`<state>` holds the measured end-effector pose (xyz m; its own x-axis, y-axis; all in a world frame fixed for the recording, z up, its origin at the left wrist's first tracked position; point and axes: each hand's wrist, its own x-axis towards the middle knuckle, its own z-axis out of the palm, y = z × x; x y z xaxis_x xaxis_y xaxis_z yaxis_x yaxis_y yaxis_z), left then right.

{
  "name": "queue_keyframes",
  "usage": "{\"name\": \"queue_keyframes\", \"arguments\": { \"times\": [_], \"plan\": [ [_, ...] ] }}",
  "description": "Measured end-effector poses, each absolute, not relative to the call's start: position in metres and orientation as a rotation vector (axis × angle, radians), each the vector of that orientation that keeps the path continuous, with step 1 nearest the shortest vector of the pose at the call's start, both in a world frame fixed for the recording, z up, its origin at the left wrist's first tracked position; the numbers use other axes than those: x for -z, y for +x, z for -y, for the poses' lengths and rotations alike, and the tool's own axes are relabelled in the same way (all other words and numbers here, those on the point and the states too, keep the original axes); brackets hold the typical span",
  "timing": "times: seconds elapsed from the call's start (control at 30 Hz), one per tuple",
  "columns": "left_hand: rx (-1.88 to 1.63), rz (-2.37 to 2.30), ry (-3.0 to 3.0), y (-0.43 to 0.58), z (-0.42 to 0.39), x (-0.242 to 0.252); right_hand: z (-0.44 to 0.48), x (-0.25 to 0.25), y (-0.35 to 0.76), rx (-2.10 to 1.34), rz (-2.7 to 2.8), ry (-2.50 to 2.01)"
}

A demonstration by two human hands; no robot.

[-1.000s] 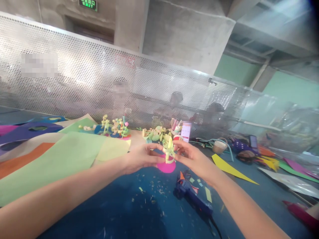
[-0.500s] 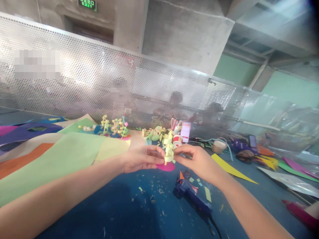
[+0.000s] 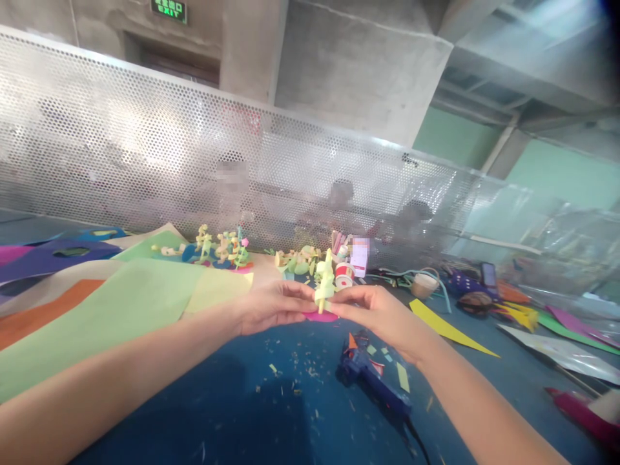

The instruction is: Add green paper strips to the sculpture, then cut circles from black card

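My left hand [image 3: 271,307] and my right hand [image 3: 375,310] meet over the blue table, both pinching a small paper figure [image 3: 324,281] of yellow-green curled strips. The figure stands upright on a pink paper disc [image 3: 320,316], seen nearly edge-on between my fingertips. Each hand's fingers are closed on the disc's rim. A blue glue gun [image 3: 372,381] lies on the table just below my right wrist, its cord trailing toward me.
Large green, orange and purple paper sheets [image 3: 121,303] cover the left. Finished paper figures [image 3: 220,248] and a red tape roll [image 3: 345,274] stand at the back by a perforated metal screen [image 3: 194,155]. Yellow offcuts [image 3: 445,326] and clutter lie right. People sit behind the screen.
The pink disc has tipped from facing me to nearly flat, and the figure has risen a little. My hands have drawn closer together around it.
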<state>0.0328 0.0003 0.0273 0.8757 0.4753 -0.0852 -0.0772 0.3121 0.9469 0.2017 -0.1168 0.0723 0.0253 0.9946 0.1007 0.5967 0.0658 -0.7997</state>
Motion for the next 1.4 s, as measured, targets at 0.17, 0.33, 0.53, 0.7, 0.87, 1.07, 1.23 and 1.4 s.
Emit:
{"name": "queue_keyframes", "arguments": {
  "times": [0.17,0.33,0.53,0.7,0.87,1.07,1.23,1.4],
  "plan": [
    [-0.384,-0.379,1.207,0.032,-0.001,-0.027,0.113,-0.069,0.201,-0.729,1.674,-1.568],
    [-0.419,-0.377,1.149,0.034,-0.002,-0.027,0.108,-0.064,0.198,-0.68,1.623,-1.609],
    [-0.532,-0.28,1.114,0.037,0.002,-0.028,0.103,-0.066,0.197,-0.598,1.544,-1.67],
    [-0.619,-0.274,1.125,0.038,0.007,-0.026,0.097,-0.064,0.195,-0.468,1.5,-1.693],
    [-0.636,-0.287,1.08,0.04,0.01,-0.026,0.092,-0.061,0.193,-0.524,1.48,-1.618],
    [-0.635,-0.346,1.045,0.039,0.008,-0.028,0.098,-0.067,0.193,-0.493,1.505,-1.628],
    [-0.641,-0.39,1.008,0.039,0.007,-0.028,0.101,-0.072,0.194,-0.433,1.522,-1.655],
    [-0.638,-0.407,1.004,0.039,0.008,-0.029,0.101,-0.074,0.194,-0.486,1.553,-1.647]
  ]
}}
